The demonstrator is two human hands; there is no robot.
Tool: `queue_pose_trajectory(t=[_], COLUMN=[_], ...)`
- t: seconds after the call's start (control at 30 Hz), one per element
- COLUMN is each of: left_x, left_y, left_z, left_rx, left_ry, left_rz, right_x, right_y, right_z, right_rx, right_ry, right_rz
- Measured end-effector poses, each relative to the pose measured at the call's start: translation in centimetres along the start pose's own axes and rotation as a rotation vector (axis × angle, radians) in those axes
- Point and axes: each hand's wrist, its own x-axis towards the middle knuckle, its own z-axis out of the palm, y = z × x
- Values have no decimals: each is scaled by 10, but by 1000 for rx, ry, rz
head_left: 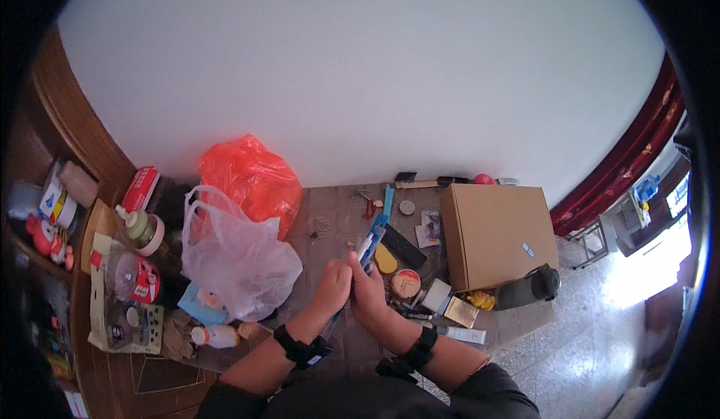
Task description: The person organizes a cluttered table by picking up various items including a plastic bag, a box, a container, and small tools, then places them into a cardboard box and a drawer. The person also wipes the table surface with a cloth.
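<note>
Both my hands meet over the near middle of a cluttered brown table (332, 211). My left hand (336, 280) is closed at the wrist side of a long, slim item (368, 245) with blue and clear parts; whether it grips the item is hidden. My right hand (368, 289) is wrapped round that item, thumb up, touching my left hand. The item points away toward a light blue strip (388, 201). Just beyond my right hand lie a black oblong case (404, 246) and a yellow sponge-like pad (386, 259). A round container (406, 283) is right of my right hand.
A translucent plastic bag (242, 267) and a red plastic bag (253, 177) stand left. At the right are a cardboard box (500, 233), a dark bottle (523, 289) and a white tube (466, 334). A baby bottle (140, 230) and a white bottle (215, 336) are farther left.
</note>
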Motion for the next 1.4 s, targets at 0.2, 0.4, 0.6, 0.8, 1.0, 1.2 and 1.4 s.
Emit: queue_pose_trajectory(t=[0.2, 0.4, 0.6, 0.8, 1.0, 1.2, 1.4], left_x=[-59, -166, -343, -617, -936, -1180, -1368], left_y=[24, 37, 44, 14, 1, 29, 21], left_z=[-1, -37, -78, -87, -37, 23, 30], left_rx=[96, 41, 192, -396, -675, -618, -43], left_ry=[295, 491, 792, 1325, 1621, 1967, 2429], left_rz=[181, 35, 136, -96, 194, 124, -320], right_x=[-31, -85, -208, -413, -686, -937, -1125], right_y=[8, 40, 108, 256, 401, 488, 592], right_z=[-3, 9, 28, 31, -5, -60, -111], right_rx=[17, -136, -530, -969, -1167, -1362, -1329], right_ry=[-136, -343, -597, -1412, -1860, -1890, -1903], right_rz=[87, 377, 608, 1054, 1515, 1832, 1824])
